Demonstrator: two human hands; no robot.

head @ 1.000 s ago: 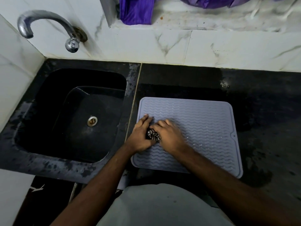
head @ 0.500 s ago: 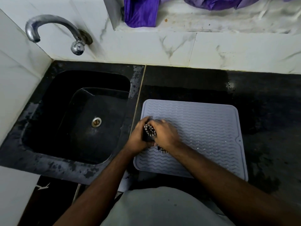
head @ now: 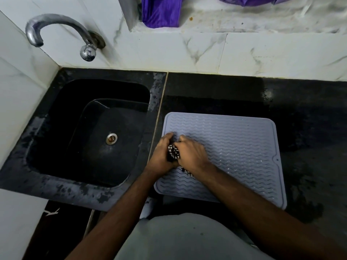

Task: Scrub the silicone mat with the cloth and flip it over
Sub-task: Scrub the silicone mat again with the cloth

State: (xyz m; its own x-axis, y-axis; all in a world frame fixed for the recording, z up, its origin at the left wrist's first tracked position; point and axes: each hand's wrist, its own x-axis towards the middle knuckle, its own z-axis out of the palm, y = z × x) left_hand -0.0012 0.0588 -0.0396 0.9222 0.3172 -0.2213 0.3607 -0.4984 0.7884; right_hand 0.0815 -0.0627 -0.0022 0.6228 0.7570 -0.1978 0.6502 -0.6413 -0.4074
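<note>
While the pale grey rectangular silicone mat (head: 231, 154) with wavy ridges lies flat on the black stone surface (head: 308, 113), its long axis runs left to right, parallel to the white marble-tiled wall (head: 187, 53) behind it. Its left short edge sits just beside the seam next to the black sink (head: 90, 132), and a small tab with a hole (head: 276, 159) juts from the right short edge. The ridged face is up.

Both hands meet over the mat's left part. The left hand (head: 161, 154) comes in from the lower left, knuckles up, fingers curled down around a bunched black-and-white patterned cloth (head: 173, 152). The right hand (head: 191, 153) reaches from the lower right, palm down, its fingers curled over the same cloth from the other side, so the wad is gripped between the two hands and pressed against the mat. A bit of cloth shows under the right wrist. Both forearms angle inward from the near edge.

A curved metal tap (head: 56, 29) hangs over the sink, and purple fabric (head: 161, 12) rests on the ledge above.
</note>
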